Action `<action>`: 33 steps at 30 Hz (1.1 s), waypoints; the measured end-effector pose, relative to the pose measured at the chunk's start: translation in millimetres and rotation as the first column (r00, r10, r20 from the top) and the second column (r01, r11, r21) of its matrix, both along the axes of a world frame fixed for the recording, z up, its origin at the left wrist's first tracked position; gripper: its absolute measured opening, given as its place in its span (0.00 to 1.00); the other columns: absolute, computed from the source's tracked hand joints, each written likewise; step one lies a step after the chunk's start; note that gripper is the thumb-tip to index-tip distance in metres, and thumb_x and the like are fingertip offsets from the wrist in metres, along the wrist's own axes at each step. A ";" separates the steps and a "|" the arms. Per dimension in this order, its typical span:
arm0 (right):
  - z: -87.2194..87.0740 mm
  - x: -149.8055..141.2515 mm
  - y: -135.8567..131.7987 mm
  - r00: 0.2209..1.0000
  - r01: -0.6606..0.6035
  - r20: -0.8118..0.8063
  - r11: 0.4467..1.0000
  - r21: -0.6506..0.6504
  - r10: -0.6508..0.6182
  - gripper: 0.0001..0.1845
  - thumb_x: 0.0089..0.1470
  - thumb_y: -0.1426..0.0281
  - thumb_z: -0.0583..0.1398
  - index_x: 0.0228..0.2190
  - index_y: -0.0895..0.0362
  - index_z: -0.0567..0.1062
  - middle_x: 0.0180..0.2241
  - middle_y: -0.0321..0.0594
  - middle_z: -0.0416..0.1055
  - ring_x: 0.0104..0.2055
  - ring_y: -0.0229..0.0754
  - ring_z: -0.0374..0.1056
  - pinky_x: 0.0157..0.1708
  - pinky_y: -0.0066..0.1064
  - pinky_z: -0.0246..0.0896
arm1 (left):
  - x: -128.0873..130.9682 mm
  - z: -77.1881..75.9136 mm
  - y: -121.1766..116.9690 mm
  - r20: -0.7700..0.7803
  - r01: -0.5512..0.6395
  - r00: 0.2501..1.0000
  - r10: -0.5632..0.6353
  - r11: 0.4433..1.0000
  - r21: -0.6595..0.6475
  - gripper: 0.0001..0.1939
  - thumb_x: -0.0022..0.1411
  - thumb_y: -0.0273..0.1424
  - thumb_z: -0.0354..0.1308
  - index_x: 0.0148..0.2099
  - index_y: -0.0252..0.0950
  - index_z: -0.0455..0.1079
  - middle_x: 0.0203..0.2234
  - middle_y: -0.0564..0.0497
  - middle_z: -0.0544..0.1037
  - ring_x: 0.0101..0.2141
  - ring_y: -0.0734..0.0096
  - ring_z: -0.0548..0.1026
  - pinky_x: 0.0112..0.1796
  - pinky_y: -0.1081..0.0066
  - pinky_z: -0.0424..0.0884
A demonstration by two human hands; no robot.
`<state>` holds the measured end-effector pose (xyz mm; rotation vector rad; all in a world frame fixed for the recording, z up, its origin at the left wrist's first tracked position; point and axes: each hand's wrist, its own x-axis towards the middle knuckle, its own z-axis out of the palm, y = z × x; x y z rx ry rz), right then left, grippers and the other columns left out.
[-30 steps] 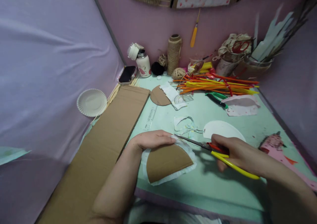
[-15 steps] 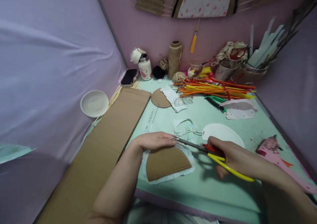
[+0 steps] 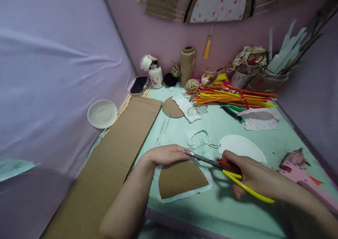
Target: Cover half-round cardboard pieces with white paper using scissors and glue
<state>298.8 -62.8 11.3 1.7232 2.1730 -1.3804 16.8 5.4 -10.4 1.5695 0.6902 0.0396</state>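
Observation:
A quarter-round piece of brown cardboard (image 3: pixel 182 182) rests near the table's front, with a pale white-blue sheet (image 3: pixel 182 194) sticking out around its edge; whether that is cloth or paper I cannot tell. My left hand (image 3: pixel 169 154) grips the far edge of this piece, its fingertips partly hidden. In my right hand (image 3: pixel 249 173) are scissors (image 3: pixel 233 173) with red and yellow handles. Their dark blades point left along the far edge of the sheet and meet it beside my left fingertips. Just beyond the scissors lies a white oval piece (image 3: pixel 241 145).
A long cardboard sheet (image 3: pixel 124 140) covers the left side. Behind my hands lie a clear ruler (image 3: pixel 161 131), paper scraps and a protractor (image 3: pixel 197 111). Pipe cleaners (image 3: pixel 232 97), twine (image 3: pixel 187 66) and a bottle (image 3: pixel 156 75) line the back; a pink glue gun (image 3: pixel 301 175) lies right.
The view has tilted slightly, so everything appears a little lower and further right. Both hands keep their grip, and the scissors stay at the far edge of the sheet.

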 end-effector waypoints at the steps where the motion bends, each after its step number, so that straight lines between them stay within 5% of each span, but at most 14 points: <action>1: 0.0 -0.6 -0.2 1.000 0.002 -0.001 1.000 0.016 -0.002 0.21 0.35 0.70 0.65 0.30 0.51 0.59 0.25 0.29 0.67 0.27 0.40 0.59 0.25 0.27 0.48 | 0.2 0.0 0.0 0.002 0.000 1.000 0.000 1.000 0.001 0.28 0.63 0.52 0.51 0.49 0.35 0.75 0.48 0.48 0.79 0.46 0.64 0.73 0.50 0.69 0.65; 19: -3.4 0.1 1.1 0.999 0.010 -0.053 0.999 0.051 -0.008 0.18 0.39 0.69 0.66 0.26 0.51 0.60 0.22 0.27 0.70 0.27 0.40 0.59 0.26 0.27 0.48 | 0.4 -1.2 -1.0 0.066 -0.017 0.998 0.020 0.999 -0.045 0.31 0.62 0.54 0.52 0.53 0.35 0.74 0.52 0.46 0.77 0.53 0.62 0.71 0.57 0.67 0.61; 25: -1.6 -1.2 1.7 0.998 -0.009 -0.062 1.000 0.029 0.011 0.14 0.42 0.70 0.62 0.26 0.51 0.59 0.21 0.28 0.74 0.27 0.41 0.62 0.27 0.28 0.49 | -1.3 1.0 -1.5 -0.024 -0.017 1.000 0.015 0.998 -0.068 0.32 0.61 0.57 0.51 0.50 0.35 0.75 0.46 0.48 0.80 0.45 0.64 0.75 0.48 0.68 0.67; 33: -7.5 -0.2 6.4 0.993 0.075 -0.099 0.990 0.120 -0.063 0.11 0.45 0.66 0.60 0.24 0.52 0.60 0.20 0.30 0.70 0.25 0.40 0.61 0.26 0.28 0.51 | 1.1 8.9 -2.1 0.121 0.051 0.992 -0.038 0.993 -0.102 0.26 0.68 0.48 0.49 0.58 0.40 0.72 0.58 0.50 0.73 0.61 0.63 0.66 0.62 0.66 0.56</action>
